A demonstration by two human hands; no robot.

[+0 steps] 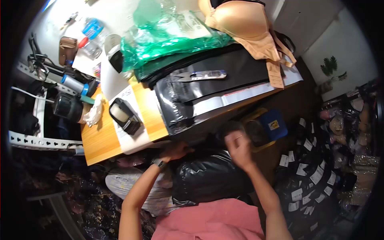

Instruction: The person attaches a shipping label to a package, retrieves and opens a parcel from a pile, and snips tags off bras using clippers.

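A bulging, shiny black plastic bag (pixel 206 176) lies across the lap, over the pink shirt. At its upper left edge is my left hand (pixel 177 151), with a watch on the wrist; the fingers look closed on the plastic, their tips partly hidden. My right hand (pixel 239 150), with a ring, is over the bag's upper right corner. Its fingers are curled, and a blurred dark shape (pixel 231 129) shows at the fingertips, too smeared to name.
On the wooden desk (pixel 154 116) lie black mailer bags (pixel 232 66), thread snips (pixel 200 75), a tape dispenser (pixel 125 116), green plastic (pixel 176 44) and a beige bra (pixel 248 24). A blue-and-yellow bin (pixel 276 124) stands at right, near a pile of labelled black parcels (pixel 304 176).
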